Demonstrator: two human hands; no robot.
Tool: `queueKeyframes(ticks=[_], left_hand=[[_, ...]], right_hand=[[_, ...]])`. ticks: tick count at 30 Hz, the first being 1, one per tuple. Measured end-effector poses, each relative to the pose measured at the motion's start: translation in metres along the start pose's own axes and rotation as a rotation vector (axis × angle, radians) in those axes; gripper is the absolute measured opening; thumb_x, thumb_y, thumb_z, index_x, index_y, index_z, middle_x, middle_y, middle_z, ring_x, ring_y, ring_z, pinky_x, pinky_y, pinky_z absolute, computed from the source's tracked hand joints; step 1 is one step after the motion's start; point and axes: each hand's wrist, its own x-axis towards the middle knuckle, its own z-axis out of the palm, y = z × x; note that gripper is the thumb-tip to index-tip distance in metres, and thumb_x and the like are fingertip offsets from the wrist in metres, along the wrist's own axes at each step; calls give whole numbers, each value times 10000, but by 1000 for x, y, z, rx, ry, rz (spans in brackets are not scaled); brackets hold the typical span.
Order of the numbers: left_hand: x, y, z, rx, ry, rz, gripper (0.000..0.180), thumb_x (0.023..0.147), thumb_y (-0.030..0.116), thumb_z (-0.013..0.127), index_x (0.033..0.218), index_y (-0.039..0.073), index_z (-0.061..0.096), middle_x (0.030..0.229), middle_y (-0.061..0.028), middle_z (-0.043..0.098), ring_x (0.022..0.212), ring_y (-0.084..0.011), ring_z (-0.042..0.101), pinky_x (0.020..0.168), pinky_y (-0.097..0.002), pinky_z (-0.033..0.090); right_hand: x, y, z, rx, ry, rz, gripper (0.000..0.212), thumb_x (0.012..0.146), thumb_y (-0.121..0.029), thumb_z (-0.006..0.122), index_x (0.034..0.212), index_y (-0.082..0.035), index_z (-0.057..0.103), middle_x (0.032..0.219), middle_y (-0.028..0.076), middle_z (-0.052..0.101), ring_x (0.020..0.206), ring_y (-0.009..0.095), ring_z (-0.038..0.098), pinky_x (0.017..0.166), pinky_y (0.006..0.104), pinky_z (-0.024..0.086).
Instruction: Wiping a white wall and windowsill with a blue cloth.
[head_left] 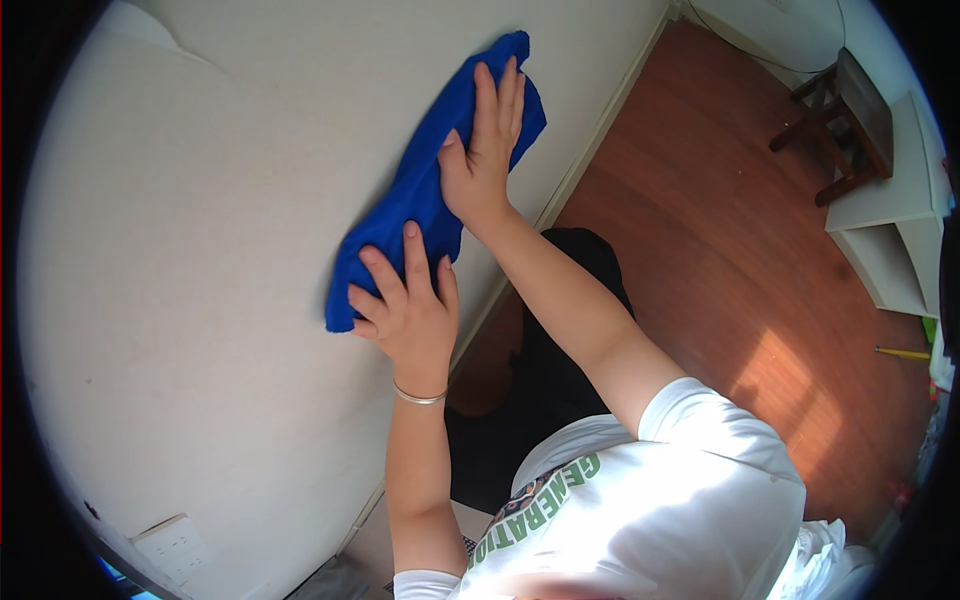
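Note:
A blue cloth (pixel 400 205) lies spread against the white wall (pixel 230 240), its folds running from lower left to upper right. My left hand (pixel 410 310) presses flat on the cloth's lower end with its fingers spread, and a thin bracelet (pixel 420 397) circles that wrist. Toward the cloth's upper end, my right hand (pixel 485 155) rests flat on it, fingers stretched out and thumb apart. Both palms face the wall, with the cloth between them and its surface.
A white socket plate (pixel 172 548) sits low on the wall at lower left. Reddish wooden floor (pixel 690 190) stretches to the right, with a dark wooden stool (pixel 845 125) and a white open shelf unit (pixel 885 250) at its far side. A yellow pencil-like stick (pixel 903 353) is near the unit.

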Motion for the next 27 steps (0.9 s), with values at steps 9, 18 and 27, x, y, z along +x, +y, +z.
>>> queueKeyframes(ticks=[9,18,27], left_hand=[[-59,57,76,-237,-531,386,567,839,282,574,1380,188,435,1452,53,373,1119,-163,470,1023,-335,287],[-155,-24,64,-183,-663,350,516,845,265,585,1346,200,483,1317,63,513,1035,-142,510,981,-323,325],[-4,-55,-45,-47,134,-156,669,890,395,541,1425,65,314,1450,-224,290,1326,-476,205,1057,-578,165]], right_hand=[[-200,159,2,204,101,1155,564,996,-365,239,1491,-135,101,1531,206,61,1416,344,81,1144,395,86],[-217,64,6,247,-112,1048,707,972,-516,224,1485,-95,-22,1536,196,-32,1417,356,-5,1142,430,38],[12,-106,4,-7,-188,-222,738,744,-203,552,1430,-66,318,1497,294,92,1359,518,45,1038,628,83]])
